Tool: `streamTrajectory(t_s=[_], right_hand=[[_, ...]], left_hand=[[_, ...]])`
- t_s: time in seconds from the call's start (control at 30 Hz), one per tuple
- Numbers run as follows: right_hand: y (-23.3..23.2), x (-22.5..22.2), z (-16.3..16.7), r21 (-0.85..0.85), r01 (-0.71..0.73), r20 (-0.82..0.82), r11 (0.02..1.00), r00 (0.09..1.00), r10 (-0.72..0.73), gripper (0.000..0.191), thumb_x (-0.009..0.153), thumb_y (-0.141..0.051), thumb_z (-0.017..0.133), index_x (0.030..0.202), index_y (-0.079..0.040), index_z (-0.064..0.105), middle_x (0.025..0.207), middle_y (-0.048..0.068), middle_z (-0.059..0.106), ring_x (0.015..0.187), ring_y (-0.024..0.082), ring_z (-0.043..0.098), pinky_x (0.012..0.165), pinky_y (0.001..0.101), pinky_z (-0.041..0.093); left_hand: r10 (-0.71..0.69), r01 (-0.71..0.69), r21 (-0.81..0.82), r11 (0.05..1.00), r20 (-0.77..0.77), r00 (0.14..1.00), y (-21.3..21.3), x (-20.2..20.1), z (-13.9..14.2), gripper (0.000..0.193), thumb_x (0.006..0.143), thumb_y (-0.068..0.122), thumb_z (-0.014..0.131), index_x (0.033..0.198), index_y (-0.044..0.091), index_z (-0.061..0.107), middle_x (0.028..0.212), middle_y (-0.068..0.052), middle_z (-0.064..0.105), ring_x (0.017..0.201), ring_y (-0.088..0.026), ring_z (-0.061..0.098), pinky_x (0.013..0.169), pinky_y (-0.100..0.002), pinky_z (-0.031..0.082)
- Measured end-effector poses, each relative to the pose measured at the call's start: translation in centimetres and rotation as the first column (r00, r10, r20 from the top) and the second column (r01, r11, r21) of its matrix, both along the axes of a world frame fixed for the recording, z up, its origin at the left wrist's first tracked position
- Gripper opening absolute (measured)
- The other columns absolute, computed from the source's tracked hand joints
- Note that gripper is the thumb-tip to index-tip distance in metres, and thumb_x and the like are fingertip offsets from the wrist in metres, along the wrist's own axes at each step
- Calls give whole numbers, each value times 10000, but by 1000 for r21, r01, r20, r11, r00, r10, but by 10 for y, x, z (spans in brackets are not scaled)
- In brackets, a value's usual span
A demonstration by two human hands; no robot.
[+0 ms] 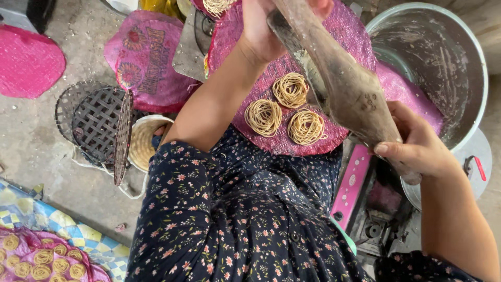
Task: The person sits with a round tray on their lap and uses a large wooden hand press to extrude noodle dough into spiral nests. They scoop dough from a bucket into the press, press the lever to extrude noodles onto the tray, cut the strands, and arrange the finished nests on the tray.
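A long worn wooden lever (344,83) slants across the middle of the view. My left hand (263,28) grips its upper end at the top edge. My right hand (417,143) holds its lower end near my lap. Under the lever lies a round pink woven mat (334,36) with three coiled noodle nests (289,109) on it. My dark flowered dress (245,214) fills the lower middle.
A big metal pot (449,68) stands at the right, a pink stove (352,183) below it. Dark woven trays (96,122) and a small basket (138,143) sit at the left. More pink mats (143,57) lie on the concrete floor. Another mat with several nests (39,258) is at the bottom left.
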State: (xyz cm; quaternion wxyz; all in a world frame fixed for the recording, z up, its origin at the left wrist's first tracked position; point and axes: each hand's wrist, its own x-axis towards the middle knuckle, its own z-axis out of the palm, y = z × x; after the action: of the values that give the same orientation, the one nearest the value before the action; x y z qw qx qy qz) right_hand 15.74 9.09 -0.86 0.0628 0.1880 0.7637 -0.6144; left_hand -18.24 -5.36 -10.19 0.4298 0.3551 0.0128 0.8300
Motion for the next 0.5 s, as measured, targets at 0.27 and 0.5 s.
streamTrajectory(t_s=[0.27,0.5], right_hand=[[9,2,-26,28,33,-38,999,999,-31,899,731,-282,849,1476,56,477,1266,142,642,1180,206,609,986,350,478],[7,-1,-38,-39,104,-178,994,978,-109,883,789,-264,842,1513,66,460,1324,138,616,1220,194,599,1014,341,489]], left_hand=[[-392,-614,-529,585,-848,357,61,61,-111,458,1012,462,427,1225,132,662,1197,-91,688,1200,-246,597,1122,-443,397],[-523,-763,-465,449,-829,197,32,48,-121,615,1116,484,186,1370,169,649,1305,-53,730,1318,-215,586,1225,-453,301]])
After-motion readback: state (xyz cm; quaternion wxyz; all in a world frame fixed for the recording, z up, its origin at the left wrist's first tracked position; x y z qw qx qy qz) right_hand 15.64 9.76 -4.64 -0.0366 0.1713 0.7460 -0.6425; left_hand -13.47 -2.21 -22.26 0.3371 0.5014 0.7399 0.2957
